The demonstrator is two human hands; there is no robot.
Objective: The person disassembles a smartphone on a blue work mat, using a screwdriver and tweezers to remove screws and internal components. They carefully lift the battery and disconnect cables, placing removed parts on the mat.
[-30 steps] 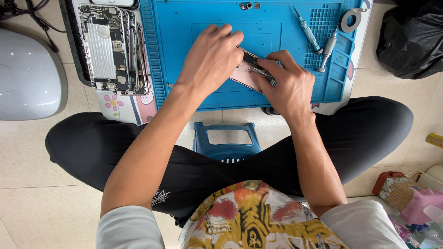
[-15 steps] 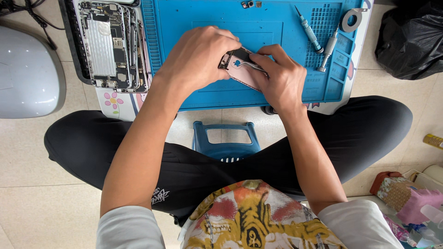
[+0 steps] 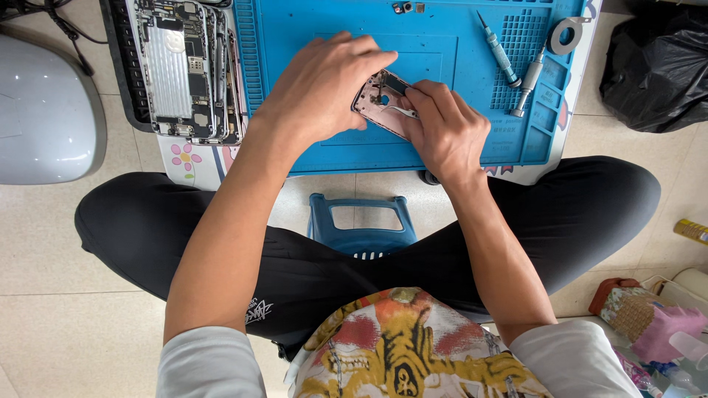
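Head view, looking straight down: I see the blue work mat filling the top of the frame, laid on a low table, with my black-trousered legs crossed beneath it and a blue plastic stool between the knees. At the far left sits a rounded grey-white shell on the tiled floor, and at the far right a black plastic bag. On the mat's left edge lies an opened phone body, its boards and metal shield facing up.

My left forearm runs up from the lower left and the left hand arches over the middle of the mat, palm down, fingers curled together and pressed on the left edge of a small pink-gold phone frame. My right forearm comes up from the lower right; the right hand rests beside it, knuckles up, fingers bunched and pinching slim metal tweezers whose tip lies on the frame. The frame lies tilted on the mat's centre, between both hands, touching each.

Smaller things sit upper right on the mat: a teal-handled screwdriver, a silver driver just beside it, and a grey tape roll.
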